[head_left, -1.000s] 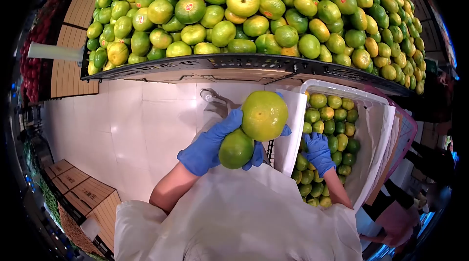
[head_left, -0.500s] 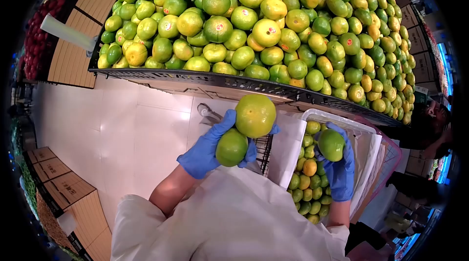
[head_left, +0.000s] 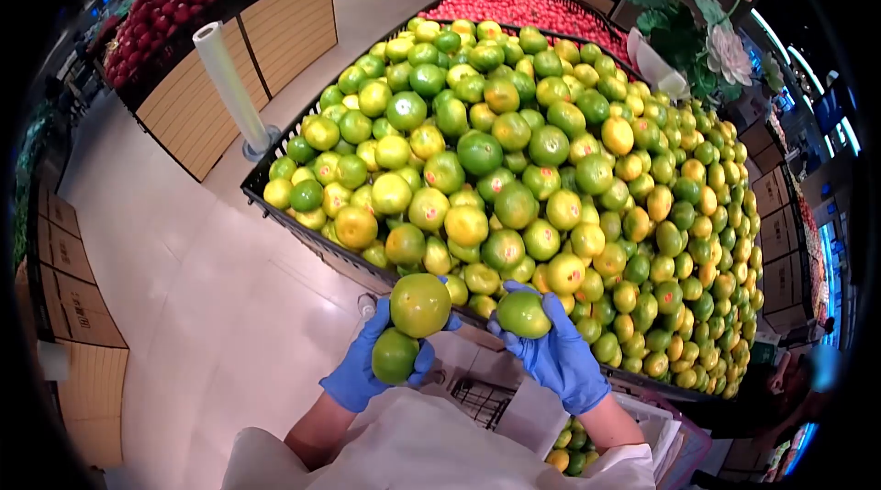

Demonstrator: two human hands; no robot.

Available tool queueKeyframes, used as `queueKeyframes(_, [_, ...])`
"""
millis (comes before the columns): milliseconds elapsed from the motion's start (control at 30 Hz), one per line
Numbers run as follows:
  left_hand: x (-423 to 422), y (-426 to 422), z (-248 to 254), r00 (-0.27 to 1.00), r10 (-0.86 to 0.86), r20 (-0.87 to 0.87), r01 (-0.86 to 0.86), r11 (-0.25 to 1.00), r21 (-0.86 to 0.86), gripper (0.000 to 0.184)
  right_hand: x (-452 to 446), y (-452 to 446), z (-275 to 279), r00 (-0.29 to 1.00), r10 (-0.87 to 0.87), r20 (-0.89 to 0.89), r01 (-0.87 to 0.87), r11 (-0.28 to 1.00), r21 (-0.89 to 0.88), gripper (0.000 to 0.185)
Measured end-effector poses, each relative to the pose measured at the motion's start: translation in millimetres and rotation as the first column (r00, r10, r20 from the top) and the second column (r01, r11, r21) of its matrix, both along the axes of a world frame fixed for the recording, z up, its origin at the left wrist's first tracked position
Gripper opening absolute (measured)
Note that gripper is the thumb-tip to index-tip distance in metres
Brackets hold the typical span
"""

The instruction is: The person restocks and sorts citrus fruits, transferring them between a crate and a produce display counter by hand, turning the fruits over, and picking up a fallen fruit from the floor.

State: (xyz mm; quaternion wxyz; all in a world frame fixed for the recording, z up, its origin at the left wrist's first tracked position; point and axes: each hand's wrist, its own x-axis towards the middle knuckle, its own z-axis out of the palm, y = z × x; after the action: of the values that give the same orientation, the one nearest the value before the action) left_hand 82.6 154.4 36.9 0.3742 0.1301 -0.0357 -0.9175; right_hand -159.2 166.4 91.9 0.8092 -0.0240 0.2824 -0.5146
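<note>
Two green-yellow mandarins sit in my gloved left hand (head_left: 360,371): a larger mandarin (head_left: 420,305) above and a smaller, greener mandarin (head_left: 395,356) below it. My right hand (head_left: 562,363), also in a blue glove, is closed around a single green mandarin (head_left: 524,314). Both hands are just in front of the near edge of a big display heap of mandarins (head_left: 514,206), many with small red stickers. Below my right forearm, a white-lined crate (head_left: 647,426) holds more mandarins, partly hidden by the arm.
A black rim (head_left: 303,231) borders the display. At its left corner stands a roll of plastic bags (head_left: 229,82). Red fruit (head_left: 523,8) lies behind the heap, and artificial flowers (head_left: 725,50) rise at the back right. A dark wire basket (head_left: 481,401) is below my hands.
My right hand has lifted its mandarin up and left, from over the crate to the display's front edge. The head view has tilted up. My left hand still holds its two mandarins.
</note>
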Motion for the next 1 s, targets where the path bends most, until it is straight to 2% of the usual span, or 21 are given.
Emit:
queueKeyframes(67, [13.1,-26.9,-7.9,1.000,0.000,0.023,0.001,0.999,-0.032,0.075,3.1,-33.5,-0.7,0.965,0.091,-0.246,-0.099,0.995,-0.021,0.056])
queueKeyframes(133, [27.7,-55.5,-9.5,0.999,-0.007,0.048,0.009,0.999,-0.048,0.076,15.1,-65.9,9.2,0.908,0.024,-0.418,-0.044,0.998,-0.039,0.047])
queueKeyframes(200, [43.1,-80.6,-4.7,0.996,-0.035,-0.079,0.027,0.994,-0.103,0.066,25.9,-100.3,15.6,0.813,-0.067,-0.578,0.013,0.995,-0.098,0.046])
queueKeyframes(267, [57.8,-105.7,-3.1,0.991,-0.058,-0.120,0.049,0.996,-0.076,0.067,33.5,-141.4,24.0,0.663,-0.113,-0.740,-0.029,0.984,-0.176,0.045])
queueKeyframes(300, [64.6,-116.4,-0.2,0.997,-0.029,-0.072,0.041,0.985,0.170,0.067,37.4,-162.9,28.8,0.605,-0.149,-0.782,-0.048,0.974,-0.222,0.045])
queueKeyframes(333, [70.1,-128.9,1.5,1.000,-0.019,-0.015,0.023,0.914,0.405,0.067,40.2,-184.5,34.5,0.542,-0.185,-0.820,-0.070,0.962,-0.263,0.045])
queueKeyframes(367, [73.7,-146.7,0.2,0.996,-0.070,0.049,0.043,0.908,0.417,0.077,41.0,-207.5,35.6,0.455,-0.201,-0.867,-0.062,0.965,-0.256,0.044])
queueKeyframes(400, [79.0,-165.5,-6.4,0.995,-0.090,0.042,0.065,0.908,0.413,0.077,41.9,-231.9,38.6,0.365,-0.217,-0.905,-0.053,0.966,-0.253,0.043])
queueKeyframes(433, [85.4,-185.3,-14.7,0.987,-0.108,-0.117,0.127,0.976,0.176,0.073,45.1,-255.9,49.5,0.312,-0.183,-0.932,-0.077,0.973,-0.216,0.040])
queueKeyframes(467, [90.6,-197.9,-17.4,0.981,-0.117,-0.152,0.134,0.985,0.108,0.072,48.2,-278.7,55.1,0.220,-0.222,-0.950,-0.060,0.969,-0.240,0.043])
queueKeyframes(533, [97.6,-220.5,-12.0,0.971,-0.141,-0.191,0.152,0.987,0.043,0.072,45.1,-332.2,58.0,0.156,-0.378,-0.913,-0.167,0.901,-0.401,0.044])
queueKeyframes(567, [97.0,-233.0,-1.3,0.991,-0.125,-0.041,0.127,0.991,0.047,0.076,45.1,-355.2,65.1,0.092,-0.358,-0.929,-0.203,0.907,-0.370,0.045])
queueKeyframes(600, [96.3,-245.7,10.1,0.988,-0.104,0.112,0.100,0.994,0.041,0.079,44.9,-379.0,68.4,-0.086,-0.383,-0.920,-0.292,0.892,-0.344,0.048])
queueKeyframes(633, [96.5,-256.1,20.7,0.994,-0.100,0.051,0.104,0.991,-0.084,0.079,51.7,-392.5,85.7,-0.295,-0.367,-0.882,-0.406,0.884,-0.232,0.052])
queueKeyframes(667, [97.8,-262.2,19.6,0.993,-0.108,0.050,0.113,0.990,-0.086,0.079,30.1,-427.3,63.8,-0.455,-0.466,-0.759,-0.519,0.831,-0.199,0.057])
queueKeyframes(700, [99.2,-265.9,17.1,0.992,-0.099,0.075,0.108,0.984,-0.142,0.078,29.9,-449.4,66.1,-0.670,-0.477,-0.569,-0.562,0.827,-0.031,0.058])
queueKeyframes(733, [99.6,-267.9,16.4,0.992,-0.072,0.103,0.088,0.982,-0.165,0.078,31.1,-469.9,67.9,-0.812,-0.488,-0.321,-0.551,0.822,0.143,0.059])
queueKeyframes(800, [99.9,-270.1,15.1,0.990,-0.039,0.133,0.064,0.980,-0.191,0.078,22.8,-515.2,55.6,-0.803,-0.567,-0.183,-0.596,0.765,0.244,0.060])
queueKeyframes(867, [100.7,-270.6,12.7,0.994,-0.026,0.109,0.039,0.993,-0.115,0.076,18.6,-556.3,39.2,-0.819,-0.532,-0.215,-0.572,0.781,0.250,0.061])
queueKeyframes(933, [104.7,-269.8,5.6,0.990,-0.025,0.141,0.043,0.991,-0.126,0.076,20.8,-583.9,27.6,-0.881,-0.398,-0.255,-0.465,0.827,0.316,0.062])
queueKeyframes(1000, [105.8,-274.4,3.5,0.997,-0.026,0.068,0.034,0.991,-0.127,0.067,19.2,-599.8,13.1,-0.889,-0.324,-0.324,-0.425,0.846,0.321,0.061])
